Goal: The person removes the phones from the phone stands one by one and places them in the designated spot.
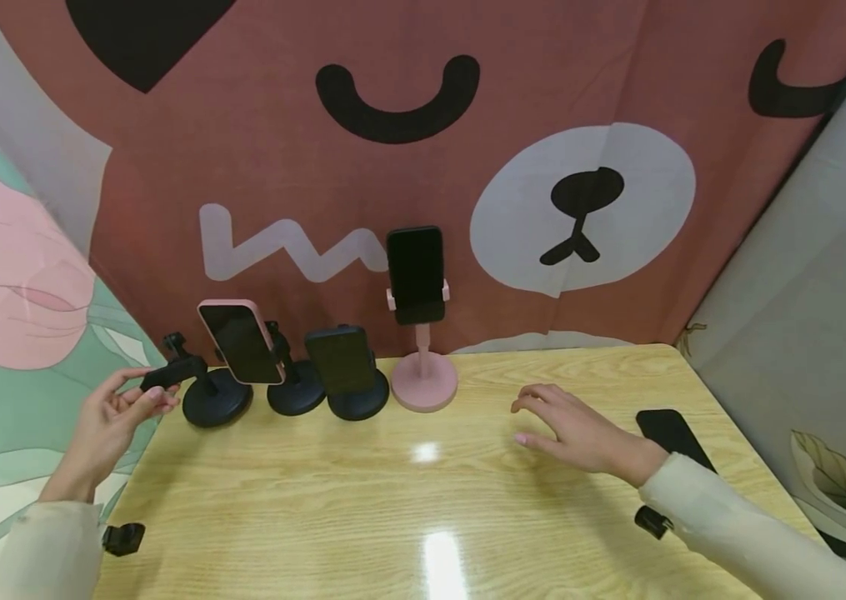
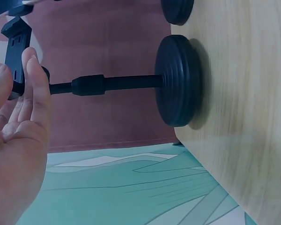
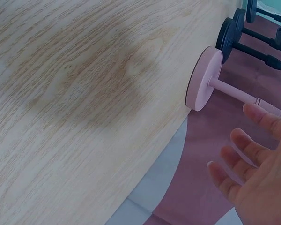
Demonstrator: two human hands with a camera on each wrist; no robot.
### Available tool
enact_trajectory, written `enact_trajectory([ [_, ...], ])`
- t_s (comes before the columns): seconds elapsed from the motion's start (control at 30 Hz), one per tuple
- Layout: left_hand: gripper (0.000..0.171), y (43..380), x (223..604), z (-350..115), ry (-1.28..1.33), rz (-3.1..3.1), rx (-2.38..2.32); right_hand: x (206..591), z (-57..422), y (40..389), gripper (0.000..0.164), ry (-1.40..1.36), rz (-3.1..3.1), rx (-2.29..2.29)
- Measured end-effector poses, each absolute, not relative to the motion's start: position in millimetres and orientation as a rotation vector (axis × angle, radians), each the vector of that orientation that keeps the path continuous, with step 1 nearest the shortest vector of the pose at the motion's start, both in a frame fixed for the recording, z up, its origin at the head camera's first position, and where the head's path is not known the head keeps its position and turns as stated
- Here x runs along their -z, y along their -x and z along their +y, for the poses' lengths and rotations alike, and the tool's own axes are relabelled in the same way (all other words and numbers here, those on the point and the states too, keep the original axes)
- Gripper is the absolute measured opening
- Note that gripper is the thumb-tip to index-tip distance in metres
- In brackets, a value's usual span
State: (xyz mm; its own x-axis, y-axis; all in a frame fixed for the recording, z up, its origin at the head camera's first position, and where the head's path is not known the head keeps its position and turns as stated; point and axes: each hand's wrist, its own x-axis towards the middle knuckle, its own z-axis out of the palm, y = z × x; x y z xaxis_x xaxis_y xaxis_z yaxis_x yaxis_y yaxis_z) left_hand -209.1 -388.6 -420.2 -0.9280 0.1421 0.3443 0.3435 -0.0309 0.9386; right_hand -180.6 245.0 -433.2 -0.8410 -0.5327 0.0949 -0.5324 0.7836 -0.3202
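At the far left of the table stands a black phone stand [image 1: 217,402] with no phone in its clamp [image 2: 18,56]. My left hand [image 1: 109,427] pinches that clamp, thumb on one side and fingers on the other. Below it, the stand's round base [image 2: 178,82] rests on the wood. My right hand [image 1: 580,435] is over the right half of the table, fingers spread and slightly bent, holding nothing. Nearest to it are a pink phone stand [image 1: 424,382], which bears a black phone [image 1: 416,275], and a dark phone [image 1: 672,433] lying flat.
Between the left stand and the pink one, two more black stands hold a pink-edged phone [image 1: 244,343] and a dark phone [image 1: 342,360]. A printed cloth [image 1: 280,167] hangs right behind the wooden table [image 1: 362,500]. More cloth hangs at both sides.
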Motion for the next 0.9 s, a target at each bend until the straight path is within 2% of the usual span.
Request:
enact_trajectory([
  [0.27, 0.031, 223, 428, -394, 0.576, -2.058, 2.165, 431, 245, 180, 0.044, 0.902, 2.967, 0.516],
  [0.53, 0.044, 226, 431, -403, 0.532, -2.036, 2.192, 432, 245, 180, 0.046, 0.890, 2.968, 0.507],
  [0.73, 0.042, 223, 425, -404, 0.359, -2.251, 1.959, 433, 243, 179, 0.047, 0.888, 2.964, 0.518],
  [0.9, 0.046, 224, 422, -401, 0.253, -2.450, 1.604, 432, 241, 178, 0.046, 0.893, 2.959, 0.520],
])
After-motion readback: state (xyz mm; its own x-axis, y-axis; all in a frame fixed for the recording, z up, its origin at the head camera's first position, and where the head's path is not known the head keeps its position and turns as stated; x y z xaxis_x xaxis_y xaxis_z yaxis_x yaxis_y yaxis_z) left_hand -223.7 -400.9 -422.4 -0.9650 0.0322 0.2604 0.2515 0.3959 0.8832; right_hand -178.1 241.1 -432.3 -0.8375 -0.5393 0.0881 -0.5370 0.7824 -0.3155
